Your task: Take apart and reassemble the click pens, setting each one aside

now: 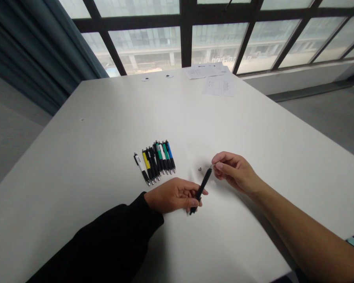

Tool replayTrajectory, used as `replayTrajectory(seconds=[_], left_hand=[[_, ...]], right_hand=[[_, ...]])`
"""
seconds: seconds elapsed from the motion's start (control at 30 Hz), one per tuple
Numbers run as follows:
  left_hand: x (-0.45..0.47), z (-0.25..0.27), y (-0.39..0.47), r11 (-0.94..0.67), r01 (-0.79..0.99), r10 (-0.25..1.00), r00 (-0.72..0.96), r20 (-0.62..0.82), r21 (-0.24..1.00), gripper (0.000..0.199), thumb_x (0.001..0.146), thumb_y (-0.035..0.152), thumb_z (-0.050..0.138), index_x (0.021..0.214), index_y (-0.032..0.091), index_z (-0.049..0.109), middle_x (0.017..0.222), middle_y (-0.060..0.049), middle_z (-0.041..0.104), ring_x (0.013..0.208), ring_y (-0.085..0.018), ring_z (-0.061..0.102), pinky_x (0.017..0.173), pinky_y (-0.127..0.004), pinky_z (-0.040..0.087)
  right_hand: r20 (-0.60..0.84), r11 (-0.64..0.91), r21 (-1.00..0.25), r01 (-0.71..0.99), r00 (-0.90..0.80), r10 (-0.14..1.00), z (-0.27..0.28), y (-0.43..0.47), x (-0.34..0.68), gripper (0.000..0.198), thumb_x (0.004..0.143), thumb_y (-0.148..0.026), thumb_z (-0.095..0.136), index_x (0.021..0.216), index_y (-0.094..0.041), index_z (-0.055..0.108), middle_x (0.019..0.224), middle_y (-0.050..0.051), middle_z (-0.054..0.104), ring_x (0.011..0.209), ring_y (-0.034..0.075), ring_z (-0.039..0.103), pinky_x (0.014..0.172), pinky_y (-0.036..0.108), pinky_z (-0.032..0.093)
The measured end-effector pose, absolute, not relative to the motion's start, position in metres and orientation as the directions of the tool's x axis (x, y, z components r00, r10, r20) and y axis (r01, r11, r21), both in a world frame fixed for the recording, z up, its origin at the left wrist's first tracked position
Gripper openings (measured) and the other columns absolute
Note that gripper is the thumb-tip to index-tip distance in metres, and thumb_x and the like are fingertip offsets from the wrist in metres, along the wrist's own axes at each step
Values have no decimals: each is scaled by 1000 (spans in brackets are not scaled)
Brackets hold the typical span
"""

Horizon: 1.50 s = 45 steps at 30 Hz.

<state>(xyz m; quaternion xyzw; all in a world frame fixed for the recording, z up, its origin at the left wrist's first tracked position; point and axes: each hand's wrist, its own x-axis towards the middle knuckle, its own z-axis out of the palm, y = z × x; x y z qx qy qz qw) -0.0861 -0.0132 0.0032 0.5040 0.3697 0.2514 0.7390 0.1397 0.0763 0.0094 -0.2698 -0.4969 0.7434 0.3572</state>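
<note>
While the left hand (pixel 174 194), in a black sleeve, grips a black pen (pixel 201 189) by its lower barrel just below the middle of the frame, the right hand (pixel 231 169) pinches at the pen's upper end with thumb and fingertips closed on something too small to make out. The pen slants up and to the right between the two hands, lifted off the white table (pixel 91 157) at its top end. A tiny grey part (pixel 200 169) lies on the table just left of the pen's tip, apart from both hands. To the left of centre a row of pens (pixel 155 161) lies side by side, touching one another, with yellow, green, blue, white and black barrels, tips pointing toward the lower right. Some papers (pixel 215 78) sit at the far edge in the upper middle, below the window. The step in hand looks like work on the pen's tip end, either fitting or removing a small piece. The next move seems to call for a steady left-hand hold while the right fingertips turn or pull finely along the barrel's line, minding the loose part nearby.
</note>
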Motion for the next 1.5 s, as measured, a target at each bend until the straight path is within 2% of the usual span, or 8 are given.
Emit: replayTrajectory(seconds=[0.23, 0.77, 0.97, 1.13, 1.37, 1.5], left_hand=[[-86, 2, -13, 361, -9, 749, 598, -285, 932, 48, 81, 35, 78, 121, 11, 67, 91, -11, 72, 72, -13, 65, 65, -24, 53], [-86, 8, -12, 330, 46, 749, 595, -291, 943, 44, 81, 33, 77, 119, 12, 69, 86, -8, 70, 69, -11, 61, 63, -23, 50], [-86, 5, -12, 336, 49, 758, 579, -300, 941, 47, 80, 36, 78, 119, 10, 69, 86, -8, 71, 68, -11, 61, 63, -24, 51], [-86, 4, -12, 335, 57, 755, 580, -304, 941, 48, 80, 35, 78, 120, 10, 69, 86, -9, 71, 67, -12, 62, 61, -24, 52], [-86, 4, -12, 339, 31, 749, 596, -290, 940, 45, 83, 36, 76, 119, 12, 68, 92, -11, 73, 67, -11, 64, 64, -24, 53], [-85, 3, -12, 352, -16, 752, 600, -272, 936, 37, 85, 36, 73, 112, 12, 68, 94, -11, 72, 79, -15, 68, 69, -26, 54]], right_hand=[[-83, -272, -929, -253, -573, 815, 10, 76, 140, 22, 77, -34, 81, 84, -16, 71, 66, -1, 61, 55, 9, 52, 51, 24, 40], [-53, -181, -971, -158, -594, 802, 4, 79, 145, 22, 81, -37, 79, 83, -18, 68, 63, -2, 57, 54, 10, 48, 51, 24, 39], [-48, -182, -970, -159, -611, 790, 4, 79, 145, 21, 80, -34, 80, 81, -17, 68, 64, -3, 57, 53, 9, 47, 50, 23, 37], [-65, -175, -978, -113, -635, 770, 4, 78, 145, 24, 78, -38, 81, 81, -17, 71, 58, -3, 55, 50, 9, 46, 49, 24, 36], [-34, -195, -971, -139, -725, 688, 5, 77, 146, 26, 78, -35, 81, 96, -18, 74, 68, -1, 59, 56, 9, 47, 52, 24, 37], [-16, -130, -988, -85, -777, 629, 5, 73, 144, 30, 81, -32, 78, 107, -19, 69, 78, 0, 62, 66, 12, 54, 62, 27, 45]])
